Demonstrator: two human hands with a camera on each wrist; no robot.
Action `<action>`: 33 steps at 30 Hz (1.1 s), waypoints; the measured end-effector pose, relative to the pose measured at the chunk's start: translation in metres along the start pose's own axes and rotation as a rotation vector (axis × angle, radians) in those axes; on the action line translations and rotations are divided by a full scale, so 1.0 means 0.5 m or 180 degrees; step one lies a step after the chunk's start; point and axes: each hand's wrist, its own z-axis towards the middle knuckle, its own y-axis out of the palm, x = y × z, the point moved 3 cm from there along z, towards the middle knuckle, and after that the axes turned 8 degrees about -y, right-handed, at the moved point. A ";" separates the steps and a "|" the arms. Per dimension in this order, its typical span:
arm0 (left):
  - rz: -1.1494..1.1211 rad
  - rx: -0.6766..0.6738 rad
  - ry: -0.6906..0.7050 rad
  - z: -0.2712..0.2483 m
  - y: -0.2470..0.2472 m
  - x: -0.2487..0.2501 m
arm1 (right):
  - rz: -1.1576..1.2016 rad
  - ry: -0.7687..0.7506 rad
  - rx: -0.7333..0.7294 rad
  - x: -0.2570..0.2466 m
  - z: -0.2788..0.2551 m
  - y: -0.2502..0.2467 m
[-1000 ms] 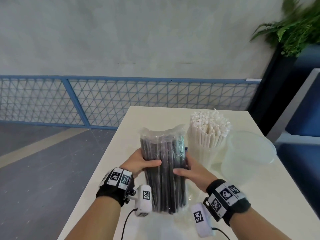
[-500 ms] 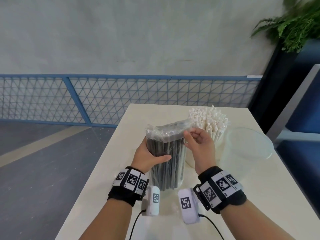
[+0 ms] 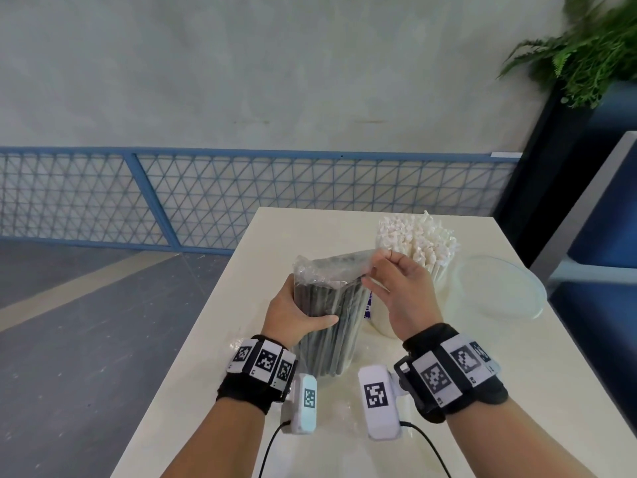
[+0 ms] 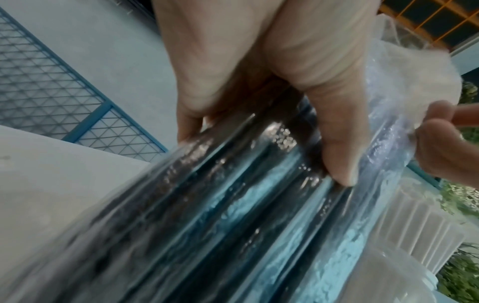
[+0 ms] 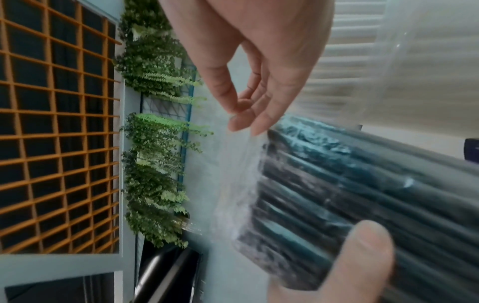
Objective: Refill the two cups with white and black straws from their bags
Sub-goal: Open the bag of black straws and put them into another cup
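Observation:
A clear plastic bag of black straws (image 3: 329,312) stands upright on the white table (image 3: 262,243). My left hand (image 3: 293,312) grips the bag's middle from the left, thumb across its front (image 4: 334,143). My right hand (image 3: 396,291) pinches the loose film at the bag's top right corner (image 5: 241,119). Behind the bag, a cup packed with white straws (image 3: 418,243) stands upright. To its right sits a clear plastic cup (image 3: 499,288) with nothing in it.
The table's left edge (image 3: 193,332) drops to a grey floor. A blue mesh railing (image 3: 241,198) runs behind the table. A dark planter with ferns (image 3: 586,46) and a blue seat (image 3: 603,219) stand at the right.
My right hand left the bag's side and rose to its top, where it now pinches the film. My left hand slid higher up the bag, and the bag moved away from me.

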 end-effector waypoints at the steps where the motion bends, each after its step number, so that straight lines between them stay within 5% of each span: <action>1: -0.0001 -0.0021 -0.0006 0.000 0.002 -0.001 | 0.0126 0.0037 0.0012 -0.005 0.002 -0.001; 9: 0.0125 -0.0164 0.0201 0.004 0.019 0.007 | 0.0889 0.0226 0.0075 -0.048 0.024 0.001; 18: 0.0082 -0.0303 0.0305 -0.001 0.015 0.015 | -0.3353 -0.1975 -0.0853 -0.045 0.003 0.004; 23: 0.0133 -0.0586 0.0251 -0.008 0.024 0.023 | -0.4256 -0.1900 -0.1183 -0.070 0.007 0.000; 28: 0.0029 -0.0752 0.0169 -0.013 0.045 0.027 | -0.4207 -0.2258 -0.1324 -0.113 -0.003 -0.010; 33: 0.0051 -0.0997 0.0084 -0.012 0.089 0.016 | -0.4751 -0.1437 -0.1953 -0.110 -0.006 -0.028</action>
